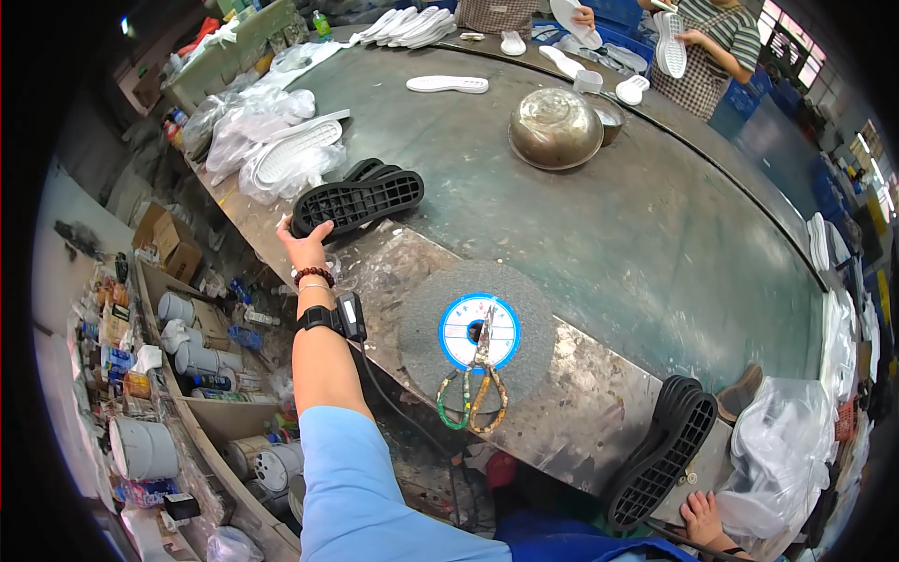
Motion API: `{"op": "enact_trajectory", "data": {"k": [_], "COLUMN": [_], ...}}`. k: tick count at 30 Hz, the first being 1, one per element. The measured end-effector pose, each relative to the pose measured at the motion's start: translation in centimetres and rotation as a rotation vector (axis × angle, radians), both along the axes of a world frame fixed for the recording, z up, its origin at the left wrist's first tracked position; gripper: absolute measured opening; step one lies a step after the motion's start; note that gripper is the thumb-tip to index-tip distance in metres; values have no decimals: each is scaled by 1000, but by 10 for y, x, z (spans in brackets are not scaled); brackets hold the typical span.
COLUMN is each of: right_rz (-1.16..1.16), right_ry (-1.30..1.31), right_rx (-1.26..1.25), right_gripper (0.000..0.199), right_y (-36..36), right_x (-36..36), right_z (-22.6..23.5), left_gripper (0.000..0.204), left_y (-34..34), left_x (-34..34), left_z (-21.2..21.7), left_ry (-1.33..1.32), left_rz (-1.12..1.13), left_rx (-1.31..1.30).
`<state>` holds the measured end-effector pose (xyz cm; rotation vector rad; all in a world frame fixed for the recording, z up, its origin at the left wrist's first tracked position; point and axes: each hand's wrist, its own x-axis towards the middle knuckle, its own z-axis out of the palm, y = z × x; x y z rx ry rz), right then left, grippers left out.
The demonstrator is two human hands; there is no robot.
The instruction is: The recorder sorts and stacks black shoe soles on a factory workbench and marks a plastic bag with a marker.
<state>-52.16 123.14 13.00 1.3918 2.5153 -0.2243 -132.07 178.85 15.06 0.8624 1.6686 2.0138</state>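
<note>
Her left hand [302, 242], fingers pinching, grips the far-left black sole [358, 200] lying long axis left-to-right; right hand [704, 517] fingers pressed against the near-right sole stack [663, 451]

Left hand [304, 245]: fingers tucked under the heel of the black sole [358, 201], so the grip itself is unseen. A second black sole [373, 170] behind it is mostly covered. Right hand [704, 521]: only knuckles show at the lower edge, wrist cut off; whether it touches the stacked soles [663, 456] cannot be told. Two people [712, 42] at the far bench [655, 244] edge are cut off at the top. Shelf tins [140, 448] too small to identify.
</note>
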Motion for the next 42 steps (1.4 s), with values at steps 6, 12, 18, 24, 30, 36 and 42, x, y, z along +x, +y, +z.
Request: {"op": "enact_trajectory", "data": {"k": [6, 12, 18, 24, 30, 36, 42], "right_rz": [-66, -126, -422, -1336, -1344, -1427, -1369], "right_ry": [-50, 3, 312, 1458, 1373, 1502, 1730], "right_rx": [-72, -96, -68, -435, -424, -479, -401], "right_gripper": [79, 78, 62, 35, 59, 33, 33], "right_y": [4, 7, 30, 80, 109, 125, 147], "right_x": [-23, -35, -66, -131, -171, -163, -156], "right_z": [21, 40, 63, 51, 70, 16, 69], "left_gripper": [81, 66, 51, 51, 46, 45, 44], "left_y": [-5, -15, -66, -171, -256, -296, -306], "left_x": [5, 51, 61, 183, 261, 324, 329], "left_z": [-11, 17, 21, 55, 68, 78, 48], "left_ry": [-28, -541, -793, -890, -948, -978, -1038], "left_rz": [27, 124, -564, -589, -630, -631, -781], "left_rx": [-14, -87, -36, -221, -301, -375, -385]}}
